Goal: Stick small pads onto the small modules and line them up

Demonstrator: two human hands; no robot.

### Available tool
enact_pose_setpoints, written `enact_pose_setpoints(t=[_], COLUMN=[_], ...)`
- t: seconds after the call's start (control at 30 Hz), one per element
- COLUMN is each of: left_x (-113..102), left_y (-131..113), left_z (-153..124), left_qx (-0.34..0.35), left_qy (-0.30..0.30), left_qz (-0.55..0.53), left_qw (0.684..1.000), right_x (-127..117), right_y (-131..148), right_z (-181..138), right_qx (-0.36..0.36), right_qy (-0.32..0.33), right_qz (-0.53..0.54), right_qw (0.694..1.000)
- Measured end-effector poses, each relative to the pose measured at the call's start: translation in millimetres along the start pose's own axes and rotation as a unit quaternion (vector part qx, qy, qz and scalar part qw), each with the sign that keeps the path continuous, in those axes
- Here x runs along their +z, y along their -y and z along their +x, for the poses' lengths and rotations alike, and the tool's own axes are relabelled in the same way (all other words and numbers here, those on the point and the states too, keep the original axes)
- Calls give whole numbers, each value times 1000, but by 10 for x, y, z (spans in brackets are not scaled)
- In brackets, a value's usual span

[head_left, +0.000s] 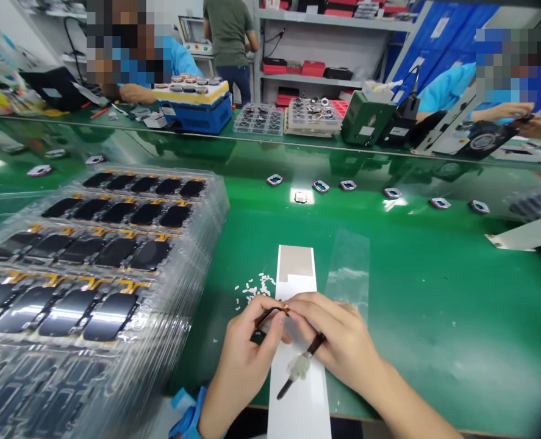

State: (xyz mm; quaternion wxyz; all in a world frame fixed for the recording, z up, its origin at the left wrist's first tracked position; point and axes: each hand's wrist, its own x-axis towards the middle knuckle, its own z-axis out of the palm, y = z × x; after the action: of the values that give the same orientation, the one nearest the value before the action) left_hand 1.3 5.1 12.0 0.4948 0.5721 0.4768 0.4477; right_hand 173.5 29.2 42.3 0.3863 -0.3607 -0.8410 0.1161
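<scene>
My left hand [247,344] pinches a small dark screen part [266,317] with an orange flex tail, held edge-on over a white strip of paper [297,268]. My right hand [338,338] is closed around black tweezers [300,366], whose handle sticks out toward me with a clear lump on it; its fingertips meet the part at the orange tail. Both hands hover just above the green belt [412,292]. A scatter of tiny white bits [254,288] lies left of the strip.
A stack of clear trays [91,256] with several dark screens fills the left. Small pink-framed parts [320,186] lie in a row across the belt. A clear film [350,265] lies right of the strip. Other people work at the far side.
</scene>
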Motion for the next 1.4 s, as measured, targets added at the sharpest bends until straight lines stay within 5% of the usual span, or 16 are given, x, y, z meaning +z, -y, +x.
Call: enact_pose_setpoints(t=[0.27, 0.57, 0.7, 0.87, 1.07, 1.27, 1.4], left_x=[-6, -18, -2, 11, -6, -24, -7], left_y=[-1, -24, -34, -96, -122, -69, -9], left_z=[5, 26, 51, -6, -61, -83, -87], left_qx=[-21, 32, 37, 24, -7, -34, -72], left_qy=[4, 4, 2, 110, 198, 107, 41], left_qz=[-11, 71, 97, 94, 120, -33, -91], left_qw=[1000, 997, 995, 989, 973, 993, 992], right_x=[62, 173, 124, 107, 297, 173, 127], right_y=[-2, -4, -26, -206, -365, -290, -184], right_z=[-86, -142, -33, 220, 334, 219, 122], right_qx=[-21, -13, 95, 266, 299, 338, 416], right_qy=[-25, -8, 1, 87, 116, 119, 97], right_qz=[-77, -93, 10, 167, 193, 298, 453], right_qw=[997, 996, 995, 946, 927, 885, 782])
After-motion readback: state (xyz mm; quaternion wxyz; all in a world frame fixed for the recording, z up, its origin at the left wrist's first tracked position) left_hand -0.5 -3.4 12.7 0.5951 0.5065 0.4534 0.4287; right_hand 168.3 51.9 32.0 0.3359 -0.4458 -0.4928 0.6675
